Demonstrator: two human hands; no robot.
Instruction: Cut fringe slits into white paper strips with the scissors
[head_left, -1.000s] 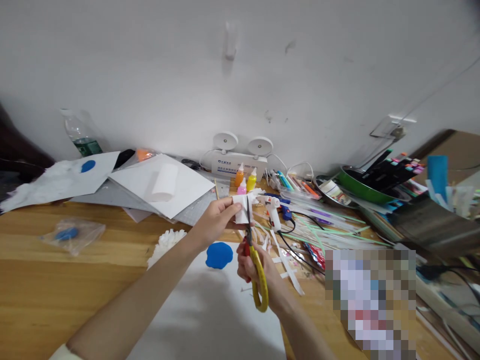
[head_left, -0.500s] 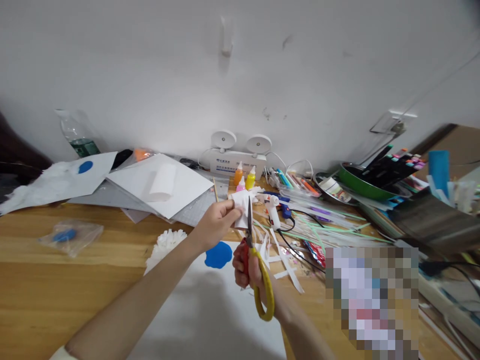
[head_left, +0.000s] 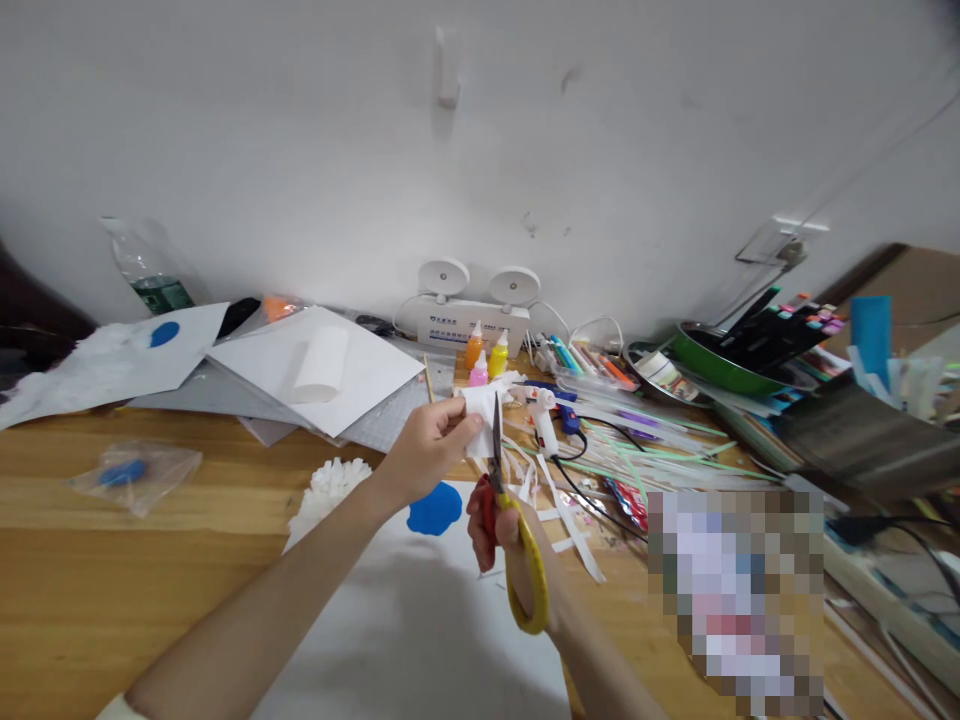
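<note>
Between the thumb and fingers of my left hand (head_left: 429, 445) is a small piece of white paper (head_left: 480, 415), held up over the table. My right hand (head_left: 506, 540) grips scissors (head_left: 529, 570) with red and yellow handles. The blades point up and lie against the paper's right side; whether they are parted is hard to see. Below my hands lies a white sheet (head_left: 405, 620) with a blue patch (head_left: 435, 508) and a ruffled white clump (head_left: 330, 495) at its far left corner.
Behind stand small paint bottles (head_left: 474, 347) and a white glue gun (head_left: 544, 420). Loose paper strips (head_left: 570, 520) lie to the right, near a green pan (head_left: 727, 365) of markers. At left are a plastic bag (head_left: 139, 475), a white roll (head_left: 321, 365) on paper, and a bottle (head_left: 150, 270).
The view has shifted slightly. My hands, the paper and the scissors keep nearly the same places, with the scissors still at the paper's right side.
</note>
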